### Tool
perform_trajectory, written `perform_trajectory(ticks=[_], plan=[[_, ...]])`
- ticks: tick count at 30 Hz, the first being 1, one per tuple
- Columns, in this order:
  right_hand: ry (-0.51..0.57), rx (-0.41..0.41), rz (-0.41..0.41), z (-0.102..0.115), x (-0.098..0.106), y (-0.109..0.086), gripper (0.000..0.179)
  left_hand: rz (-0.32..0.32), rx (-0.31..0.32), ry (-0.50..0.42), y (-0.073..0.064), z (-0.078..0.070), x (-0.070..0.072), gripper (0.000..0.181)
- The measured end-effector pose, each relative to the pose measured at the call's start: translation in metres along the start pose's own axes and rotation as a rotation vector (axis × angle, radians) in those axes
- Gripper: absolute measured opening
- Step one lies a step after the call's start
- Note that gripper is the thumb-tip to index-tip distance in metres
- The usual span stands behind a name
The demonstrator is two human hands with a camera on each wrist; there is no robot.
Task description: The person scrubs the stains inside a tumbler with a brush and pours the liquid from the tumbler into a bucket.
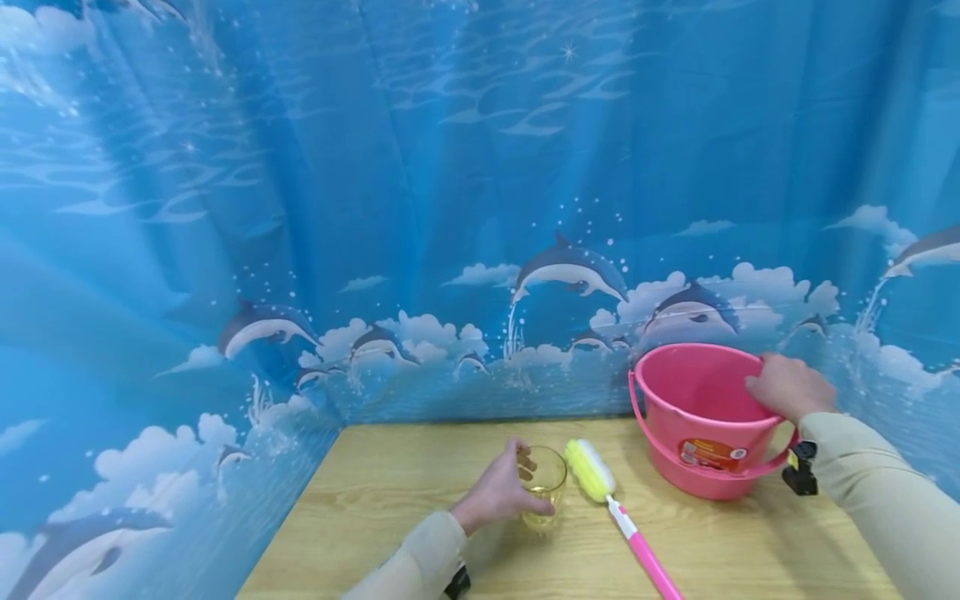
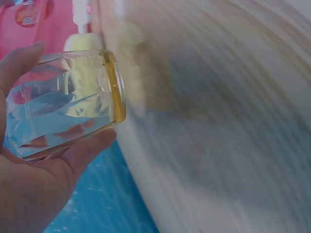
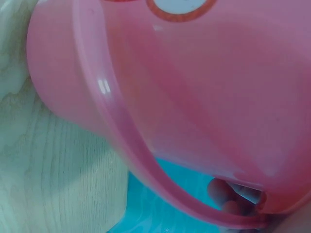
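My left hand (image 1: 502, 492) holds a clear, yellow-tinted drinking glass (image 1: 552, 496) at the middle of the table. In the left wrist view, thumb and fingers lie on opposite sides of the faceted glass (image 2: 63, 97), and its amber rim faces away from the palm. On the right, my right hand (image 1: 795, 387) grips the rim of a pink bucket (image 1: 667, 425), thumb side over the inside. Its fingertips (image 3: 221, 191) show below the rim in the right wrist view, beside the handle (image 3: 121, 126). Between glass and bucket lies a cleaning brush (image 1: 592, 472) with a fluffy yellow-and-white head.
The wooden table (image 1: 375, 492) ends at the back against a blue dolphin-print curtain (image 1: 450, 208), which also hangs along the left side. The brush's pink handle (image 1: 648, 562) points toward the front edge. An orange label (image 1: 708, 454) marks the bucket's front.
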State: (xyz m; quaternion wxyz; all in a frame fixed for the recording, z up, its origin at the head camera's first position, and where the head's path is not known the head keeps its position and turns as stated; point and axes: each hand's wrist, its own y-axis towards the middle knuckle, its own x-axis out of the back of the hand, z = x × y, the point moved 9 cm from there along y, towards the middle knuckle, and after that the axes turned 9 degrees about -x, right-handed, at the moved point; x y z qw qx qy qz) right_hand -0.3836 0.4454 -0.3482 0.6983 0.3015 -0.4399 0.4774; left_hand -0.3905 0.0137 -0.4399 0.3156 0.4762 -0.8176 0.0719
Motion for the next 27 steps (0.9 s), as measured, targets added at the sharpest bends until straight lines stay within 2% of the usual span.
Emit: perform_trajectory(ticks=[8, 16, 21, 27], plan=[[-0.007, -0.008, 0.001, -0.003, 0.0, -0.001, 0.058, -0.01, 0.012, -0.026, -0.002, 0.015, -0.003, 0.086], [-0.015, -0.017, -0.002, -0.006, 0.003, -0.002, 0.061, -0.007, 0.005, 0.006, 0.0, 0.016, -0.004, 0.095], [-0.031, 0.003, -0.068, -0.007, 0.008, -0.003, 0.077, 0.003, 0.001, 0.047, -0.003, 0.017, -0.005, 0.107], [-0.011, 0.008, -0.153, -0.014, 0.018, -0.004, 0.095, 0.052, 0.001, 0.093, -0.007, 0.014, -0.005, 0.114]])
